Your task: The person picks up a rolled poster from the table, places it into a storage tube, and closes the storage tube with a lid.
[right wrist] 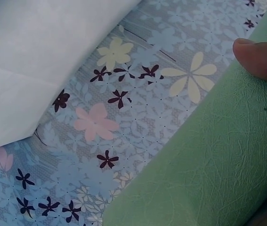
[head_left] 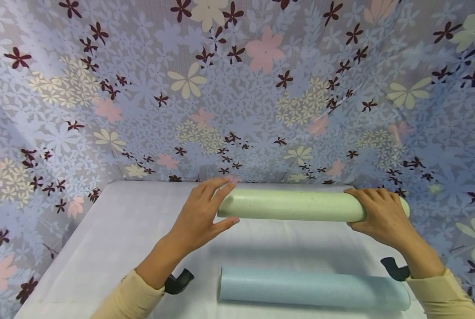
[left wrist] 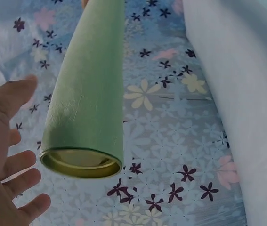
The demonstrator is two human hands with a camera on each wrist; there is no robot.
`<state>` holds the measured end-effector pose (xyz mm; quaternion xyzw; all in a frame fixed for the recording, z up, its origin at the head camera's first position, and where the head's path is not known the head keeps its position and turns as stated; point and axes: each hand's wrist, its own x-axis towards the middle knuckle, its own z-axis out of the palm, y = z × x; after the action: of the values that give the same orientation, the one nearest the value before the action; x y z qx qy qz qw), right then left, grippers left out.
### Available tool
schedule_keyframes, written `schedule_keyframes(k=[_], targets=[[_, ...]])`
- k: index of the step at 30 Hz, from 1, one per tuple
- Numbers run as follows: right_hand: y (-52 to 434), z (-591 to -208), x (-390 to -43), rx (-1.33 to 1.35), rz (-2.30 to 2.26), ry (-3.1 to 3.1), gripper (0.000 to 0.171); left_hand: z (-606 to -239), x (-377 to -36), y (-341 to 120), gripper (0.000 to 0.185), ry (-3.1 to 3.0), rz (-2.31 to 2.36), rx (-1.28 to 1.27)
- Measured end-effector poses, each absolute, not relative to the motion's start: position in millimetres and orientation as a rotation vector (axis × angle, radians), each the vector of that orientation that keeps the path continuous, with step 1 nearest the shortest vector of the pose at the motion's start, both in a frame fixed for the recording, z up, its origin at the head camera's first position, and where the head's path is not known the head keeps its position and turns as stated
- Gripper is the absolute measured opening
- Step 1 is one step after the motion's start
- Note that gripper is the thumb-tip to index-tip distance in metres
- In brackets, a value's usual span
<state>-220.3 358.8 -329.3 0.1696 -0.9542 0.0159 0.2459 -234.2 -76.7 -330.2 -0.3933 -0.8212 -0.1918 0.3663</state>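
Green roll [head_left: 293,205] mid-frame, lifted level above table [head_left: 114,230]: right hand [head_left: 381,217] wrapped round one end, left hand [head_left: 199,217] spread open steadying other. Blue roll [head_left: 313,288] lying lower centre.

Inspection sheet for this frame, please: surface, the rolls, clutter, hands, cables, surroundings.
Surface: white table, bare parts look clean.
Job's things: green roll held above the table; blue roll lies near the front edge.
Clutter: nothing seen.
Hands: right hand grips the green roll's right end; left hand open at its left end, fingers spread.
Cables: nothing seen.
Surroundings: floral sheet behind and beside the table.
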Motion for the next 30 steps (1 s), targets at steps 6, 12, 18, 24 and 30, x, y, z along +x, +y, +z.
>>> schedule_keyframes(k=[6, 12, 18, 24, 30], targets=[[359.4, -331.9, -220.6, 0.465, 0.038, -2.611, 0.082, -336.0, -239.5, -69.4, 0.083, -2.146, -0.301, -1.01], [359.0, -336.0, -219.6, 0.479, 0.047, -2.618, 0.081, -346.4, -242.2, -67.7, 0.083, -2.175, -0.176, -1.005], [359.2, -336.9, -223.8, 0.509, 0.044, -2.591, 0.083, -349.8, -244.8, -66.3, 0.08, -2.186, -0.164, -0.991], [358.8, -338.0, -227.7, 0.494, 0.045, -2.617, 0.082, -353.3, -250.1, -65.3, 0.08, -2.186, -0.193, -1.0], [361.3, -337.3, -232.7, 0.499, 0.029, -2.615, 0.081, -356.1, -259.7, -61.5, 0.079, -2.184, -0.221, -1.008]])
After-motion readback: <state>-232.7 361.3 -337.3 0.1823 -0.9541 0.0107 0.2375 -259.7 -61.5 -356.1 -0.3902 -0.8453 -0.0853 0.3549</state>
